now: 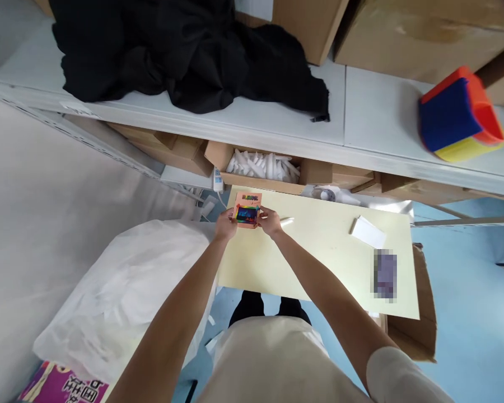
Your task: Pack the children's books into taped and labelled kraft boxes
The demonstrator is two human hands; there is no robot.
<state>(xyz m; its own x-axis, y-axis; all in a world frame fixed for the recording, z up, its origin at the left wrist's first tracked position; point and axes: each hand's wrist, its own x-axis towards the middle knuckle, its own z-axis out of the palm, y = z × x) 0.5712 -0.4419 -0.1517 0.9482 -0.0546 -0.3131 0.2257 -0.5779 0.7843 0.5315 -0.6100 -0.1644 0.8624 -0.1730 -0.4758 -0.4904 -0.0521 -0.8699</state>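
Between my two hands is a small orange printed card or flat pack (247, 210) with a dark picture framed in rainbow colours. My left hand (226, 224) grips its left edge, and my right hand (270, 221) grips the right edge. It is held over the left end of a pale yellow table (319, 246). Just right of my right hand, a slim white item (287, 221) lies on the tabletop. Whether the orange piece is a single card or a thin pack, I cannot tell.
A shelf (252, 129) crosses above the table, bearing black cloth (185, 56) and a red, blue and yellow container (462, 115). Below it, a carton (260, 182) holds white pieces. A white stack (368, 232) lies on the table's right. A large white bag (126, 291) bulges at left.
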